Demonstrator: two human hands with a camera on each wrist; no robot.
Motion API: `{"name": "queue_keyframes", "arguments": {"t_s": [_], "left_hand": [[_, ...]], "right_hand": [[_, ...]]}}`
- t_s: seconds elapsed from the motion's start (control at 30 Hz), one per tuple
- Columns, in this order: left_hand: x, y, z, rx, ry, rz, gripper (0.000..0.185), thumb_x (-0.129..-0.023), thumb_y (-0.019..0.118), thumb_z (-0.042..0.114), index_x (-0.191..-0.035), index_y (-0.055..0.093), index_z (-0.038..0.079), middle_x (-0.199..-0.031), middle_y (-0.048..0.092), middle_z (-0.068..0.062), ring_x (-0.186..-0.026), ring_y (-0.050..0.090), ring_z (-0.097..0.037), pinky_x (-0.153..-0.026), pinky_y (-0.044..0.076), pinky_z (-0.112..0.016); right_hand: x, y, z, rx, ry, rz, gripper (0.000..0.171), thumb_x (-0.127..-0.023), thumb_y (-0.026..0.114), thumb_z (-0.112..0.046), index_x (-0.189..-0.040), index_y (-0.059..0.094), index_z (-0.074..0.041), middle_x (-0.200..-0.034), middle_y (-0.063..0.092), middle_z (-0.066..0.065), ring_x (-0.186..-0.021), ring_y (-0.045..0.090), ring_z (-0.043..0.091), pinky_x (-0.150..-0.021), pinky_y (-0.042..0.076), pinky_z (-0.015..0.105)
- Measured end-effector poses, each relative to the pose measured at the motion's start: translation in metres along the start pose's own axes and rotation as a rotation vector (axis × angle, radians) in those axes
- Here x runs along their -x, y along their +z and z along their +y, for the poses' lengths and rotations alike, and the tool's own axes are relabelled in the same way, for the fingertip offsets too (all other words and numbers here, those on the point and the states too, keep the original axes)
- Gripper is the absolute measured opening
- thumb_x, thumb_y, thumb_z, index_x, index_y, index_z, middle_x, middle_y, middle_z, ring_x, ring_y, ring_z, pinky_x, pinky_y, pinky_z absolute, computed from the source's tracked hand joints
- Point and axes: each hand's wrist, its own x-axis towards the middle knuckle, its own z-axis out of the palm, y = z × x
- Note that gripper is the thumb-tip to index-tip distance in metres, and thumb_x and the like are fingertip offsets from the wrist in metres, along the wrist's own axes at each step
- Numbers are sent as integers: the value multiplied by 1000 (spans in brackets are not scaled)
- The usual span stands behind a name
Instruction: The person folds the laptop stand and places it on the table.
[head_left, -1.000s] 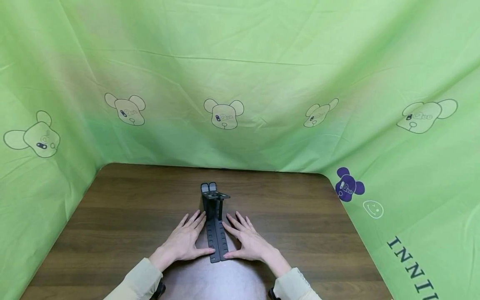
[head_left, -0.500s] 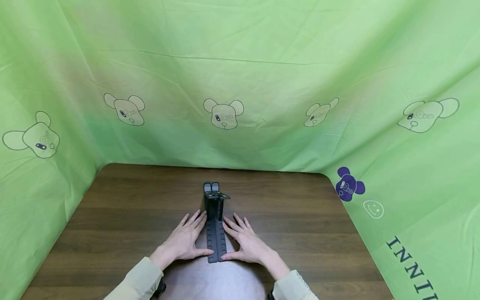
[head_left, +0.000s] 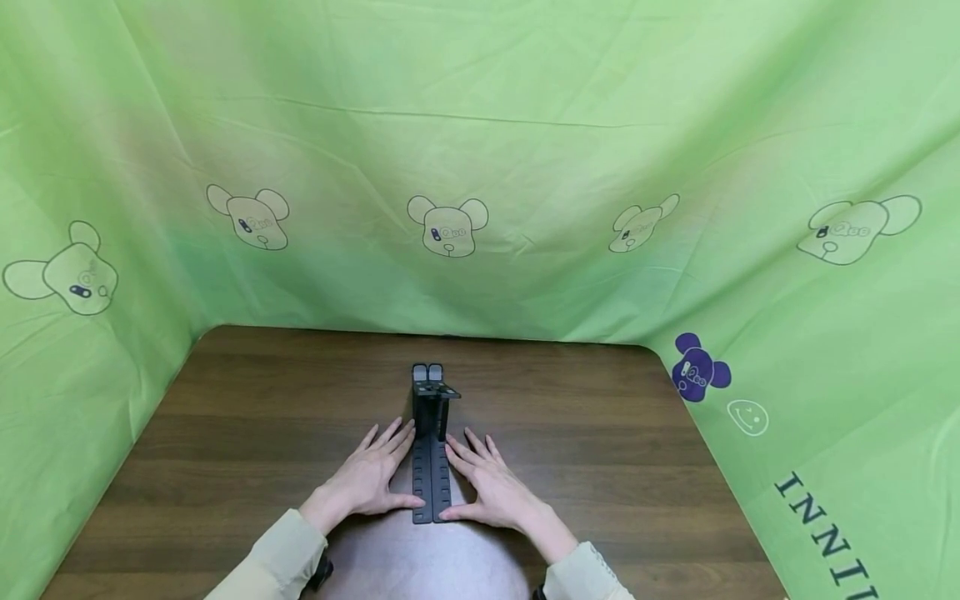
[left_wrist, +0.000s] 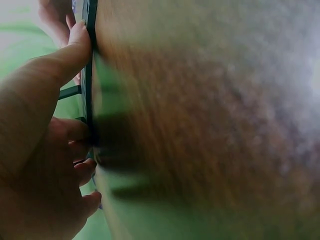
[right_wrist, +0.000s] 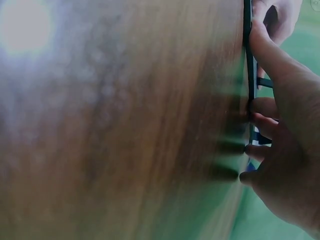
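A black folding stand (head_left: 422, 479) lies lengthwise at the middle of the table. Two notched rails run side by side toward the person, and an upright section with a small plate rises at the far half. On its left side my left hand (head_left: 367, 481) lies with spread, straight fingers, the fingertips at the stand's edge and the thumb on the near end of the left rail. My right hand (head_left: 497, 493) mirrors it from the right, thumb on the near end of the right rail. In both wrist views the stand shows edge-on as a thin dark strip (left_wrist: 89, 65).
The brown wooden table (head_left: 600, 433) extends to both sides of the stand. A green curtain (head_left: 450, 108) with printed bear heads hangs behind and beside it. A bright glare lies on the tabletop near the person.
The stand has turned slightly between the hands: its far end has shifted right and its near end left, so it now points straight ahead. The right hand has moved slightly left.
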Motion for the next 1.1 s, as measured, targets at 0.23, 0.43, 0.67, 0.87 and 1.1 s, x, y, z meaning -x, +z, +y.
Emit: {"name": "queue_keyframes", "arguments": {"t_s": [0.23, 0.43, 0.67, 0.87, 1.1], "left_hand": [[-2, -1, -2, 11, 6, -4, 111, -90, 84, 62, -166, 39, -5, -179, 34, -19, -170, 27, -41, -137, 24, -66], [-2, 1, -4, 8, 21, -2, 111, -90, 84, 61, -166, 39, -6, -180, 34, -20, -169, 28, -42, -136, 24, -67], [-2, 1, -4, -1, 29, -2, 110, -90, 83, 62, -166, 39, -5, -180, 34, -19, -169, 29, -42, -136, 24, -68], [-2, 1, -5, 3, 28, -10, 110, -90, 83, 62, -167, 39, -5, -180, 34, -19, -169, 28, -42, -136, 24, -68], [-2, 0, -6, 9, 27, -27, 111, -91, 82, 62, -168, 37, -4, -181, 31, -18, -170, 25, -42, -136, 22, -69]], "right_hand": [[-3, 2, -1, 17, 22, -8, 99, -90, 87, -55, -162, 50, 2, -176, 43, 16, -165, 33, 50, -132, 27, 74], [-3, 3, -2, 24, 21, -1, 99, -90, 86, -56, -161, 50, 3, -175, 44, 17, -164, 34, 50, -131, 28, 74], [-2, 3, -3, 23, 23, 5, 100, -89, 87, -55, -162, 50, 3, -175, 44, 18, -164, 35, 50, -130, 28, 75], [-1, 4, -5, 24, 24, 7, 100, -90, 86, -55, -162, 48, 3, -175, 43, 18, -164, 34, 50, -131, 28, 75], [0, 6, -7, 51, 29, 19, 102, -89, 85, -58, -162, 49, 4, -173, 46, 19, -163, 37, 51, -130, 31, 74]]}}
